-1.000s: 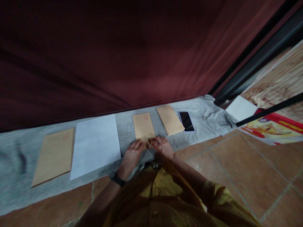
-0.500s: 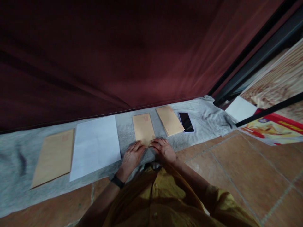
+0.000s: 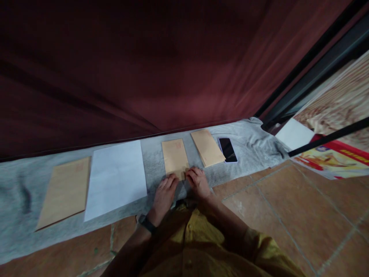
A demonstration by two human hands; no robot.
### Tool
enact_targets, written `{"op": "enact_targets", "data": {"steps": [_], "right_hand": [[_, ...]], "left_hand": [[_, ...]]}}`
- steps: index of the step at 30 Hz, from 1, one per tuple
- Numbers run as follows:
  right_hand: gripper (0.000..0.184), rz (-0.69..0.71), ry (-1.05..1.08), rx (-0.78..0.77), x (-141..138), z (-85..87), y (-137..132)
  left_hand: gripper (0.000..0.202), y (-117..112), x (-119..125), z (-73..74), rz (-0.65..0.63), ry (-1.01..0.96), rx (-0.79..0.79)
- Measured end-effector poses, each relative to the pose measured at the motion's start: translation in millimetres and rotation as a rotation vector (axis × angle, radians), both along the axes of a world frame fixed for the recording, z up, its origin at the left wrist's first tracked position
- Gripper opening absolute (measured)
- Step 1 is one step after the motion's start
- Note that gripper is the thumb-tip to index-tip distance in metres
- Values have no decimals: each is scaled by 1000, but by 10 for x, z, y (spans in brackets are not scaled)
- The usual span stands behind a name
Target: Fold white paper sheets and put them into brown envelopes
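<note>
"Middle envelope [image 3: 174, 156] lies flat on the grey cloth [image 3: 253, 144] spread over the floor, between the white sheet [image 3: 115, 177] and a second small envelope [image 3: 207, 147]. What could go wrong from here?"

"The 2 hands sit at its near edge: left hand [image 3: 164, 194] and right hand [image 3: 198, 182], fingers stretched out flat, tips on the paper, closed around nothing that I can see. I judge that a hard push could crease that edge. It could also drag the loose cloth, so that it bunches and shifts the neighbours, the phone [image 3: 227, 149] included."

"And what is hard to make out?"

"The near edge itself is under the fingertips, so I cannot tell whether there is a flap there, open or sealed. The red marks on the paper are too blurred to read. The light is dim, the yellow shirt [image 3: 201, 246] hides the cloth's near hem below the hands, and the large envelope [image 3: 65, 190] at far left goes soft at its corners."
</note>
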State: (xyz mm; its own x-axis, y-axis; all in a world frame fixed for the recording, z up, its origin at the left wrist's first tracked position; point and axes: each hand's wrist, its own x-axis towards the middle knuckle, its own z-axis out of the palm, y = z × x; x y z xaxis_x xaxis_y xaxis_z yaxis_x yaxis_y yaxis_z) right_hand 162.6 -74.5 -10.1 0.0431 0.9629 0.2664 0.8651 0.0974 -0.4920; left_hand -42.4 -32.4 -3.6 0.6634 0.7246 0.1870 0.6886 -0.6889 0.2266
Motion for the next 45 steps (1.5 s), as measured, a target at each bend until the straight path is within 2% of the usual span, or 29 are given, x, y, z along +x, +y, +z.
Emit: {"op": "enact_targets", "data": {"steps": [3, 5, 8, 12, 15, 23, 35, 40, 45], "right_hand": [[14, -21, -20, -3, -13, -15, -8], [15, -33, -55, -27, -41, -10, -30], [23, 1, -94, -30, -146, 3, -90], [40, 176, -36, 44, -334, -11, -189], [49, 196, -32, 45, -391, -42, -241], [52, 157, -121, 5, -272, -121, -339], [54, 94, -170, 33, -16, -110, -472], [50, 37, -168, 27, -56, -106, -465], [49, -7, -176, 48, -214, -131, -411]], "left_hand": [[48, -118, 12, -93, -124, 7, 14], [49, -175, 28, -136, -156, 2, 19], [45, -218, 48, -167, -122, 8, 12], [49, -255, 59, -209, -104, 52, 2], [54, -288, 57, -235, -91, 64, 6], [51, -334, -41, -138, -14, 35, 32], [51, -367, -208, -55, 67, 7, 40], [55, -380, -116, 6, 110, 32, 51], [51, -338, 89, 38, 47, 40, 21]]}}
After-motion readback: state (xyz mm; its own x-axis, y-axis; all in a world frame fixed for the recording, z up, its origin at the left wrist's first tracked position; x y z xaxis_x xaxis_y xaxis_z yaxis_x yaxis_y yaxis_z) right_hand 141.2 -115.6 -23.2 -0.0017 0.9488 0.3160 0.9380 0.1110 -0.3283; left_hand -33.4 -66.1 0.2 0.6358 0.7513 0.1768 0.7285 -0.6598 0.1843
